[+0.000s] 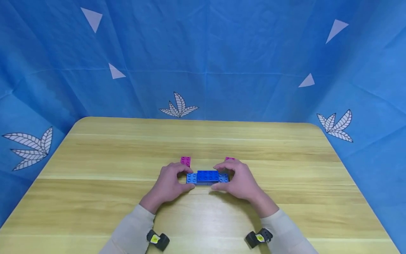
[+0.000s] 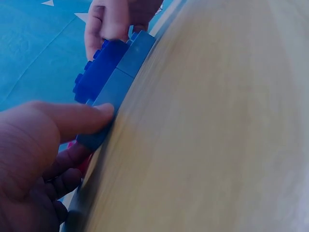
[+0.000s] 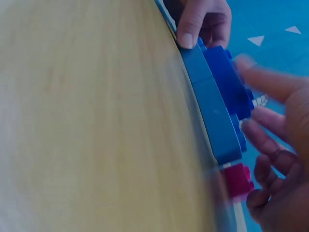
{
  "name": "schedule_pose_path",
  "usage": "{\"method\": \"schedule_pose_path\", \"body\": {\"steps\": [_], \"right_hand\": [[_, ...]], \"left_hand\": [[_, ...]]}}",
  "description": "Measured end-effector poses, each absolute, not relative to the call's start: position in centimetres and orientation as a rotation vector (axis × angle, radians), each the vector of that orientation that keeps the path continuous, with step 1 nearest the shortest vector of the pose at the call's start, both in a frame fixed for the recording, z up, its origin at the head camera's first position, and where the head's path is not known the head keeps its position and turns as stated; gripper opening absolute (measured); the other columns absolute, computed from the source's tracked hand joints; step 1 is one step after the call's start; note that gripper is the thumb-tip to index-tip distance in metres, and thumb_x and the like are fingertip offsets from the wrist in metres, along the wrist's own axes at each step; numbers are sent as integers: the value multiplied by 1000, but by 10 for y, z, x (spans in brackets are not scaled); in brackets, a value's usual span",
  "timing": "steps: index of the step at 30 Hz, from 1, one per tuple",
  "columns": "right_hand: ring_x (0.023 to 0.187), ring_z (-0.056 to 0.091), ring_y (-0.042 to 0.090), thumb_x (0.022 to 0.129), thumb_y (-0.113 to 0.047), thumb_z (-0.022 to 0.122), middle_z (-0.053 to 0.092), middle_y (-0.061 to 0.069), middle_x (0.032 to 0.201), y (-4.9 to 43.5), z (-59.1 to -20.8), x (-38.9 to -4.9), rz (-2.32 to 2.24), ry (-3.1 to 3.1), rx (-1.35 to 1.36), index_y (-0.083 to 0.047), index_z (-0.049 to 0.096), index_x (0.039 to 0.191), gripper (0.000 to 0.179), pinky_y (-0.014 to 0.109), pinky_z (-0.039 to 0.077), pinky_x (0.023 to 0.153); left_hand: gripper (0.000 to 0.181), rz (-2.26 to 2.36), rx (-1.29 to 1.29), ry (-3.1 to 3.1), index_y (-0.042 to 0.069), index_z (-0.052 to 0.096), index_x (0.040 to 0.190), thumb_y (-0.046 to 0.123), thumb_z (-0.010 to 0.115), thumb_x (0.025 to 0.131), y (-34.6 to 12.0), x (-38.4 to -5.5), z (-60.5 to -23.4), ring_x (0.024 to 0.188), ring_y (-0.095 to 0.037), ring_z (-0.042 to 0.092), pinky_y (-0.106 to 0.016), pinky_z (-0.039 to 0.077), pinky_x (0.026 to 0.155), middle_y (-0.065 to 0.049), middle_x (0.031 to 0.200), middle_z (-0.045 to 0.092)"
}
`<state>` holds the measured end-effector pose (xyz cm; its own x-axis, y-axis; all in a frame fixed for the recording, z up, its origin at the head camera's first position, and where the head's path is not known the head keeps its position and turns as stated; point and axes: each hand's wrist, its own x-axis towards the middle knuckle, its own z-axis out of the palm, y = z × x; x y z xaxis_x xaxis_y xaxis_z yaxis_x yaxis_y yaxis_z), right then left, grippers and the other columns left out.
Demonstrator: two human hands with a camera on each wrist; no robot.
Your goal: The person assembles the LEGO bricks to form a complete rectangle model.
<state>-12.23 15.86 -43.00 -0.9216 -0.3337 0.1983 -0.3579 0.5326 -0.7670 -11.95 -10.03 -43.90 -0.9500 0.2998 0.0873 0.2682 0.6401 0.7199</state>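
Note:
Two light blue toy building bricks lie end to end on the table, the left one (image 1: pixel 191 178) and the right one (image 1: pixel 223 177). A dark blue brick (image 1: pixel 207 175) sits on top across their seam, leaving studs bare at both ends. My left hand (image 1: pixel 171 181) pinches the left light blue brick, its thumb on the near side (image 2: pixel 99 118). Around the right end is my right hand (image 1: pixel 239 180), thumb and fingers spread. In the right wrist view, blurred fingers of this right hand (image 3: pixel 289 125) stand slightly apart from the dark blue brick (image 3: pixel 227 82).
Behind the blue bricks lie two pink bricks, one at left (image 1: pixel 185 161) and one at right (image 1: pixel 229 158), partly hidden by my right hand. The wooden table (image 1: pixel 95 169) has a blue patterned cloth (image 1: pixel 253 42) hanging behind it and at its sides.

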Motion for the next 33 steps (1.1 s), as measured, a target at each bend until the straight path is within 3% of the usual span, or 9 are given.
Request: {"method": "schedule_pose_path", "body": {"steps": [6,9,19,33], "right_hand": [[89,59,30,80,-17,86,70,7,98,173,-429,-128,1467,-2533,544,-5,74,110,34,46,47,76],[92,61,31,80,-11,85,71,7,100,180,-428,-133,1380,-2524,497,-5,74,109,32,47,47,77],[108,59,28,76,-13,88,67,6,114,192,-432,-142,1222,-2704,416,-5,71,118,46,46,48,89],[89,55,26,80,-12,86,66,3,106,192,-440,-151,1153,-2790,392,-9,72,112,35,40,44,78]], "left_hand": [[34,1251,506,2809,15,74,102,16,91,73,-101,-120,-439,102,-21,57,-42,44,92,3,106,68],[33,1257,510,2806,14,74,102,15,91,73,-101,-120,-438,101,-21,58,-42,45,92,4,106,68],[34,1256,507,2798,15,74,102,16,91,73,-102,-121,-440,102,-20,58,-42,45,92,5,106,68],[35,1239,505,2797,15,74,103,17,91,74,-101,-121,-440,100,-20,58,-41,45,92,4,106,67]]}}
